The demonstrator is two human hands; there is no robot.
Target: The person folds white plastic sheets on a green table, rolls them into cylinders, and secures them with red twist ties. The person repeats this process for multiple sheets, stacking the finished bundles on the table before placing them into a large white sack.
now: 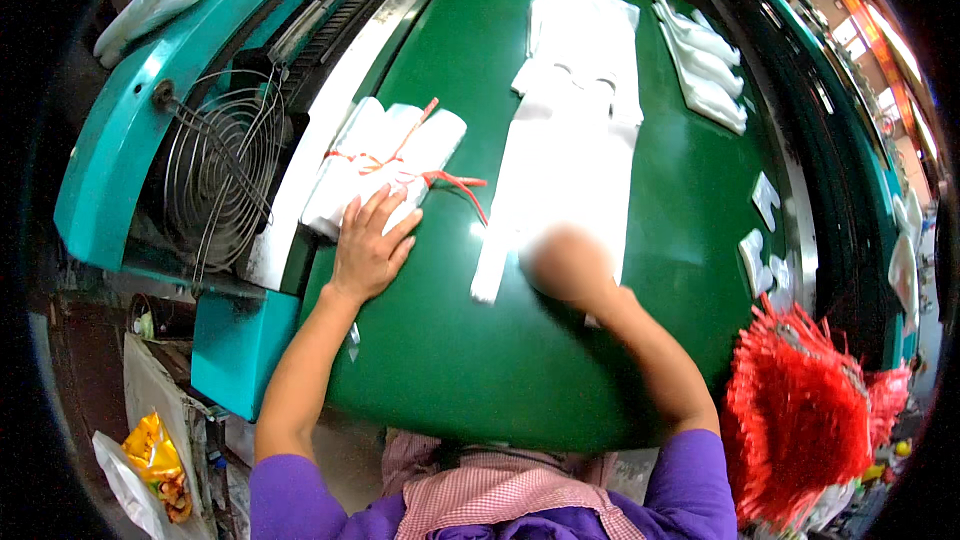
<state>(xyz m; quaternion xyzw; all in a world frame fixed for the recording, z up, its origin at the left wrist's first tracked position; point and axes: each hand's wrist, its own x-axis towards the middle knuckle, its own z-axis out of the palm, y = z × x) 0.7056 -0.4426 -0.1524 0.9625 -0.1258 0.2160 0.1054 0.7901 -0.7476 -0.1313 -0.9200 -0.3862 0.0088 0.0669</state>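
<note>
My left hand (373, 245) rests with fingers spread on the near edge of a bundle of folded white plastic bags (430, 145). Red plastic string (440, 177) is tied around that bundle, its loose ends trailing onto the green table. In the middle lies a long stack of flat white plastic bags (570, 160), with more folded layers at its far end. My right hand (570, 262) is over the near end of this stack. Motion smears its fingers, so whether it grips the plastic cannot be made out.
Smaller white plastic piles (700, 65) lie along the table's right side, with white scraps (766, 200) nearer me. Red plastic strips (805, 405) hang at the near right corner. A teal machine frame (110, 190) with a round wire guard (225, 165) borders the green table (450, 370) on the left.
</note>
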